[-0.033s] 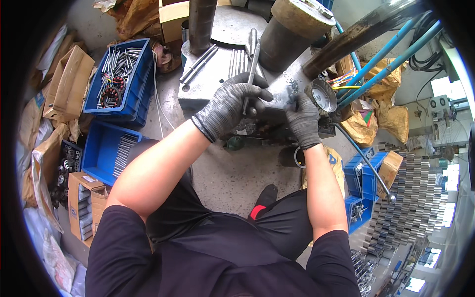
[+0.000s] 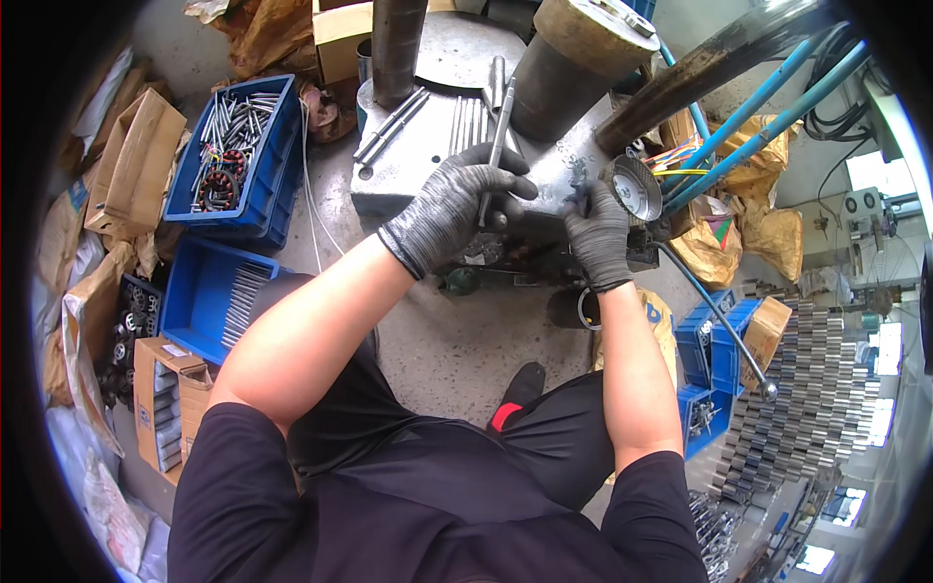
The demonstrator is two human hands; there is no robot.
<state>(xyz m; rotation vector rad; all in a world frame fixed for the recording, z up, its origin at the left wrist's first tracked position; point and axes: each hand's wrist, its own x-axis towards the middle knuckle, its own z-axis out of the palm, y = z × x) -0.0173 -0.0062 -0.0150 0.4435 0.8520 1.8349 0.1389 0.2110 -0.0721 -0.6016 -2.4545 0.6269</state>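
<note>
My left hand (image 2: 457, 199), in a dark grey glove, is closed round a slim metal shaft (image 2: 501, 126). The shaft stands nearly upright, its top leaning slightly right, over the front edge of the steel press table (image 2: 389, 185). My right hand (image 2: 598, 238), gloved too, has its fingers curled by the table's right front edge; whatever they hold is hidden. Close beside it sits a round metal dish (image 2: 637, 189) with loose pieces inside. More metal shafts (image 2: 466, 124) lie in a row on the table, and a dark pair (image 2: 392, 126) rests at its left.
A thick steel cylinder (image 2: 573, 78) and a dark column (image 2: 397, 53) rise from the table. Blue crates (image 2: 282, 175) holding shafts and wound stators stand at left. A long ball-ended lever (image 2: 719, 316) slants down at right, near stacked metal cylinders (image 2: 797, 408).
The shaft in my left hand leans a touch more to the right. My right hand has shifted very slightly; the rest looks the same.
</note>
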